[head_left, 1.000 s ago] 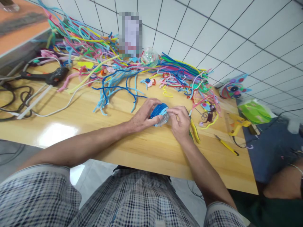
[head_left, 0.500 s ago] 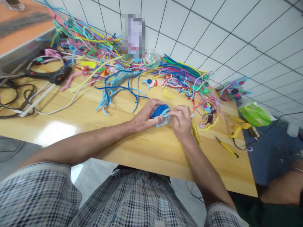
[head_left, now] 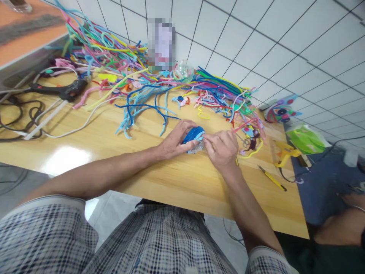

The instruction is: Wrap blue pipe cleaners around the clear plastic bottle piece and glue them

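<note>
My left hand [head_left: 176, 141] is wrapped round a clear ball [head_left: 195, 147] from its left side, with the thumb across the front. Dark blue pipe cleaner [head_left: 192, 134] covers the ball's upper part in close rows, and clear plastic shows below. A light blue pipe cleaner [head_left: 200, 136] runs along the edge of the dark rows. At the ball's right side my right hand [head_left: 224, 149] is closed in a pinch at the light blue strand's end; its fingertips hide the exact grip. Light blue and dark blue pipe cleaners [head_left: 137, 102] lie loose beyond the left hand.
Pipe cleaners [head_left: 114, 53] are heaped along the wall, beside another clear ball [head_left: 184, 71]. A black glue gun [head_left: 64, 90] with cords lies left. Scissors [head_left: 245, 143], a yellow glue gun [head_left: 288, 155] and a yellow craft knife [head_left: 272, 178] lie right. Another person's arm [head_left: 339, 228] is beyond the table's right edge.
My right hand has shifted slightly right and turned, its fingertips staying at the ball's right side. It now covers most of the yellow item beside it. My left hand and the ball stay put.
</note>
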A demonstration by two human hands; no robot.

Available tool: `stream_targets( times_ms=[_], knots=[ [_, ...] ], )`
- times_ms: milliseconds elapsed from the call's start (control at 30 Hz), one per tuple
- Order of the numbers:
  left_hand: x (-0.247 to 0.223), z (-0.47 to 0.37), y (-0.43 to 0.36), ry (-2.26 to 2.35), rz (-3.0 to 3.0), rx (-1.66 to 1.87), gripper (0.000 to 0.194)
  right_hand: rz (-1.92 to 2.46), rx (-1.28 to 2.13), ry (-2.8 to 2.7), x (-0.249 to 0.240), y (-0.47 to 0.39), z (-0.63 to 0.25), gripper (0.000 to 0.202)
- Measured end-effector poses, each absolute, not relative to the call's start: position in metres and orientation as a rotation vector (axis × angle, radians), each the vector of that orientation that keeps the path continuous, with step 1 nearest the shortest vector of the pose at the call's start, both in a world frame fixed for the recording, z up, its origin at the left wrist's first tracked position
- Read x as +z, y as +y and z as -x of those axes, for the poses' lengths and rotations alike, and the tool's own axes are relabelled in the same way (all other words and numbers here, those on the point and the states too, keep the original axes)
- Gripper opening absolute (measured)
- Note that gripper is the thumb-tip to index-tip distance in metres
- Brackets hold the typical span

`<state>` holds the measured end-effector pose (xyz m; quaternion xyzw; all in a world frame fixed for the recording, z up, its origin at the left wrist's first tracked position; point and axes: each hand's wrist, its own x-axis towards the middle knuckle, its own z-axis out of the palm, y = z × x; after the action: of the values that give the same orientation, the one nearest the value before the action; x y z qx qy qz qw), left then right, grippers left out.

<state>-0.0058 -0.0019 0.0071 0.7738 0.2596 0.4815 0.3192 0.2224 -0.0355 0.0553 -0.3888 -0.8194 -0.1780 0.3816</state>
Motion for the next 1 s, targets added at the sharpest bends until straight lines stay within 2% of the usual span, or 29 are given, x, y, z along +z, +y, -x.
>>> stream_targets(
  times_ms=[267,467,667,1000],
  knots=[
    [0.006,0.005,-0.002,0.642,-2.067,1.308,0.048,0.999,-0.459,-2.149,0.061,-0.043,-0.219,0.014],
    [0.004,0.004,0.000,0.644,-2.055,1.306,0.048,0.953,-0.280,-2.187,0.064,-0.044,-0.220,0.020],
    [0.004,0.004,-0.001,0.648,-2.059,1.319,0.049,1.003,-0.392,-2.157,0.063,-0.039,-0.228,0.014],
    [0.007,0.005,0.000,0.663,-2.053,1.281,0.050,0.982,-0.207,-2.209,0.058,-0.030,-0.237,0.014]
  ],
)
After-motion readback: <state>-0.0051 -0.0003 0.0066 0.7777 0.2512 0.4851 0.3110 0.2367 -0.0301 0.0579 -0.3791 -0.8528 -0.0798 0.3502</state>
